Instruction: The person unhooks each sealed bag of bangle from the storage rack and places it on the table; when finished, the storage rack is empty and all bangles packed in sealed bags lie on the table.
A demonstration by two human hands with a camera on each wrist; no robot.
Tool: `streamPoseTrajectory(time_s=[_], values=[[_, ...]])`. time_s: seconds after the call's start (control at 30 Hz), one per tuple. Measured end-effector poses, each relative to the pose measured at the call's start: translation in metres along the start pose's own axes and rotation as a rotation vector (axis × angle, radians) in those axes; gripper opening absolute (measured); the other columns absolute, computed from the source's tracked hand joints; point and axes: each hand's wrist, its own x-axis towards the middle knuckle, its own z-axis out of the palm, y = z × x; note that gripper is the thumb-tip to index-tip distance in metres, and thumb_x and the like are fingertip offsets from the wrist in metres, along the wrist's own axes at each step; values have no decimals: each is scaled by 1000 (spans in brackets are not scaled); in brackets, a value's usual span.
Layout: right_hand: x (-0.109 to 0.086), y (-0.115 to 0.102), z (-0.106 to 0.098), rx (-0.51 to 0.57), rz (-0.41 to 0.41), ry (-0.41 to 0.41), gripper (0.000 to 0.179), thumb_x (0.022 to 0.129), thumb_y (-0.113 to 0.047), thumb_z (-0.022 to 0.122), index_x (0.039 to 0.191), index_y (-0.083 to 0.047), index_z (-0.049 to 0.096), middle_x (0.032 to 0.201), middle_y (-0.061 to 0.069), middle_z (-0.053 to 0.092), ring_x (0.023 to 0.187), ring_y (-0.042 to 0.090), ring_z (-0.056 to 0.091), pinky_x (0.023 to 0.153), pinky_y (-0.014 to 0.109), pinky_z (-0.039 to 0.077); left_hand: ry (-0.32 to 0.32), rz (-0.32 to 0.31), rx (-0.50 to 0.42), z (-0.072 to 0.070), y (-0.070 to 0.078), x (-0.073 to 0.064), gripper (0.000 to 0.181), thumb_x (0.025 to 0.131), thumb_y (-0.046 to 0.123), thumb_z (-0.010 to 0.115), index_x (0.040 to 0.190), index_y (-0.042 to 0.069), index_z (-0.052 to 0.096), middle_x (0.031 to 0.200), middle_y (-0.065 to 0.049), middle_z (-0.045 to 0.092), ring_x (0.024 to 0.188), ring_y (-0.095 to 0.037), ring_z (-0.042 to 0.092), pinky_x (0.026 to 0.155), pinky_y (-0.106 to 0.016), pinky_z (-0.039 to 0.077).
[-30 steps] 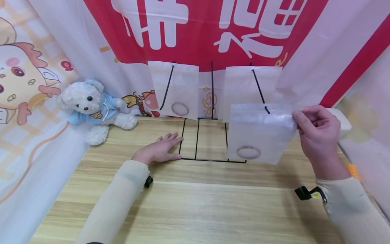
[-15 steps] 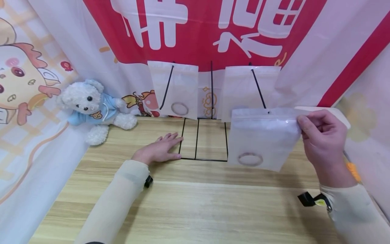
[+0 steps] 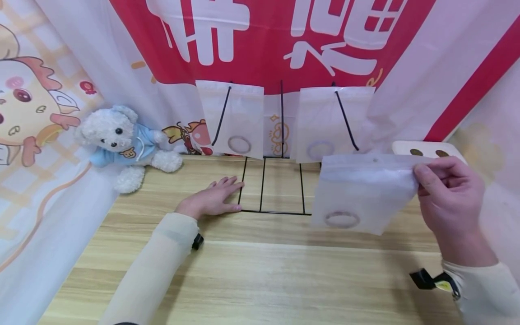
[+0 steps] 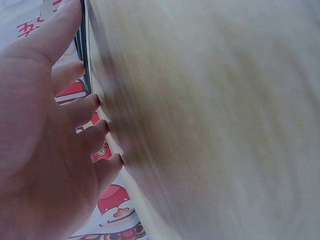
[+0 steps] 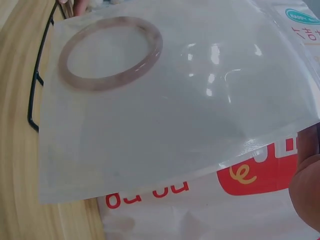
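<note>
Plainly, the right hand (image 3: 451,207) held a flat, translucent white plastic zip bag (image 3: 365,194), pinching its upper right corner between thumb and curled fingers. The bag hung in front of the right side of a black wire display rack (image 3: 282,135), with the round hole in its top strip just beside the tip of the rack's right hook and off it. Low inside the bag lay a pale mauve, ring-shaped bangle (image 5: 107,84), its glossy band showing through the film in the right wrist view. The left hand (image 3: 213,197) gripped nothing; its fingers were stretched out and slightly spread, lying at the left edge of the rack's base. A similar translucent bag (image 3: 248,115) with a ring in its lower part hung from the rack's left hook, and another whitish bag (image 3: 321,117), also with a ring, hung from the right one. Well to the left of the rack sat a fluffy white plush bear (image 3: 118,140) in a light-blue hoodie. Behind the rack's right side stood a rounded white object (image 3: 426,149) with two dark ovals. The rack rested on a pale wood-grained tabletop (image 3: 260,280), before a red-and-white printed cloth (image 3: 264,45).
</note>
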Motion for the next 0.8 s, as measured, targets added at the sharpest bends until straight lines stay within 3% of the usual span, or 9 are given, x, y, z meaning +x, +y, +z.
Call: streamPoseTrajectory(time_s=[0.1,0.17,0.5,0.8], values=[[-4,-5,-8,-18,13,15,20,92,35,49,98,25,66,77,23,75,59,23,71,64,26,67,1,2,-2,1,-1,0,85,108,53,62,175,19,20,183,-17,5,169,-44,2,137,-66,3],[-7,-9,-14,-87,20,36,20,93,33,51,98,22,68,77,20,75,59,21,70,63,24,66,1,2,-4,2,-2,0,86,108,53,61,175,19,20,183,-17,5,169,-45,2,137,-66,3],[-18,-15,-39,-151,63,119,18,92,31,57,90,18,69,71,18,73,53,19,68,56,22,63,0,-3,-18,1,-2,-2,86,108,53,62,175,19,20,183,-16,5,169,-44,1,137,-66,1],[-20,-12,-55,-147,156,108,23,97,28,52,97,14,71,73,14,73,55,17,67,59,21,65,-1,-7,-24,0,-1,0,86,107,54,63,175,21,21,183,-14,5,170,-42,1,137,-65,2]])
